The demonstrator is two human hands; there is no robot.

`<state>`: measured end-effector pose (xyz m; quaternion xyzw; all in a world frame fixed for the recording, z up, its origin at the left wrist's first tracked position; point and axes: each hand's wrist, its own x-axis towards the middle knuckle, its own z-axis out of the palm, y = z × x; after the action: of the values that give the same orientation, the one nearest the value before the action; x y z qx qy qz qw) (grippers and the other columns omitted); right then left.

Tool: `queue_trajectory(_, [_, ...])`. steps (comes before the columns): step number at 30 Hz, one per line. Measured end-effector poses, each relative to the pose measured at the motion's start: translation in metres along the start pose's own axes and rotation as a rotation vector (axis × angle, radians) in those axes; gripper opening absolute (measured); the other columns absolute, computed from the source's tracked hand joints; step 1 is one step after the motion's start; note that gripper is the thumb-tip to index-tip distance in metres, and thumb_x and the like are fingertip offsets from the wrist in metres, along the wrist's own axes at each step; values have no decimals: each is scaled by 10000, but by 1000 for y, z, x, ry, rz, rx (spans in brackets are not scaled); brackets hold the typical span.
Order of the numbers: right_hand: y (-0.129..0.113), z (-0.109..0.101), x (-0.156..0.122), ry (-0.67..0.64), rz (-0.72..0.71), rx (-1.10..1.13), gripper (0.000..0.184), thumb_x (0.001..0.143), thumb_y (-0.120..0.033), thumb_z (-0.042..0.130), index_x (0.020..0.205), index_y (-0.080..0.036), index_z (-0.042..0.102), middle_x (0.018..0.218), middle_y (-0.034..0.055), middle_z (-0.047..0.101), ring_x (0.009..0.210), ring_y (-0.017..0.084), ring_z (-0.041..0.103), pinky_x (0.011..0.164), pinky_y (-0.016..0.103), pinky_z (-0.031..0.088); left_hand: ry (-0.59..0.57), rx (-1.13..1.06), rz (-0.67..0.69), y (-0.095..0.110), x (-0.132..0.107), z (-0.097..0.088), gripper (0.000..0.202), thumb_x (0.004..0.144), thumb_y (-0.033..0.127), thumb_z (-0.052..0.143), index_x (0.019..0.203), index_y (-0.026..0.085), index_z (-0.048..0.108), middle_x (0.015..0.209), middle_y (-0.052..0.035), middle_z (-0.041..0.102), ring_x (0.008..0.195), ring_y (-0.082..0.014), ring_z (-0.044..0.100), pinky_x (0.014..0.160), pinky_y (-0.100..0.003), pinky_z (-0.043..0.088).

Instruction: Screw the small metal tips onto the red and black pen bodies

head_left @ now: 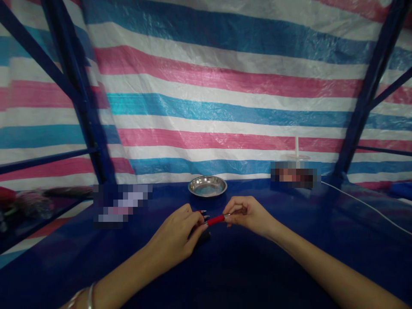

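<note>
A short red pen point(215, 220) with silvery ends is stretched between my two hands, low over the blue tabletop. My left hand point(180, 227) is closed, pinching its left end between thumb and fingers. More slim pieces with silver tips point(204, 214), at least one of them red, poke out of the same hand; their other ends are hidden. From the right, my right hand point(251, 214) pinches the pen's other end with thumb and fingertips. Just below my left fingers a small black object point(206, 236) is partly visible, too dark to name.
A round shallow metal dish point(207, 188) stands on the blue table point(257, 266) beyond my hands. Blurred-out items lie at left and right; a lidded cup with a straw point(297, 150) and a white cable point(363, 201) are on the right. Blue frame posts and striped sheeting enclose the table.
</note>
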<state>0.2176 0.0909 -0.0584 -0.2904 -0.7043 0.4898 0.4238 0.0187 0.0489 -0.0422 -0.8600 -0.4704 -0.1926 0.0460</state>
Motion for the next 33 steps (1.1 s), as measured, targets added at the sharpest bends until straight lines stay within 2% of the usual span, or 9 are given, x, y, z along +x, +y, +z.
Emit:
queue_trajectory(9, [1, 0, 0, 33, -34, -14, 187, 594, -217, 661, 691, -109, 544, 586, 2, 594, 530, 88, 565, 541, 206, 444, -10, -20, -27, 1, -3, -1, 210, 825, 301, 363, 774, 180, 528, 746, -11, 486, 716, -107, 444, 644, -228, 339])
queue_trajectory(16, [0, 2, -1, 55, -71, -14, 208, 612, -253, 653, 691, -111, 523, 572, 3, 597, 514, 89, 566, 527, 203, 440, 17, -24, -16, 2, -4, 1, 214, 826, 298, 360, 782, 177, 530, 746, -11, 487, 707, -103, 446, 640, -224, 344])
queue_trajectory(21, [3, 0, 0, 8, -69, -27, 242, 681, -329, 594, 686, -100, 516, 628, 46, 617, 503, 86, 552, 511, 204, 422, 32, -20, 0, 2, -3, 2, 213, 825, 301, 366, 767, 174, 527, 736, -9, 496, 708, -104, 445, 639, -225, 342])
queue_trajectory(25, [6, -2, 2, -21, -65, -97, 333, 756, -419, 485, 681, -96, 518, 578, 46, 593, 441, 71, 507, 450, 187, 378, 31, -7, 1, 1, -2, 1, 223, 829, 305, 353, 778, 180, 530, 731, -8, 499, 711, -106, 444, 646, -229, 342])
queue_trajectory(29, [4, -2, 2, -26, -79, -88, 290, 737, -381, 528, 844, -112, 515, 606, 14, 583, 486, 65, 505, 483, 179, 394, 35, 12, -16, 0, -1, 1, 218, 828, 299, 357, 790, 179, 535, 737, -13, 501, 712, -109, 445, 644, -231, 343])
queue_trajectory(33, [3, -2, 0, -37, -91, -163, 266, 732, -371, 539, 774, -109, 522, 604, 14, 566, 514, 69, 500, 503, 183, 394, 41, 20, -8, 0, 0, 2, 222, 828, 311, 359, 783, 179, 532, 731, -11, 500, 702, -108, 445, 641, -230, 344])
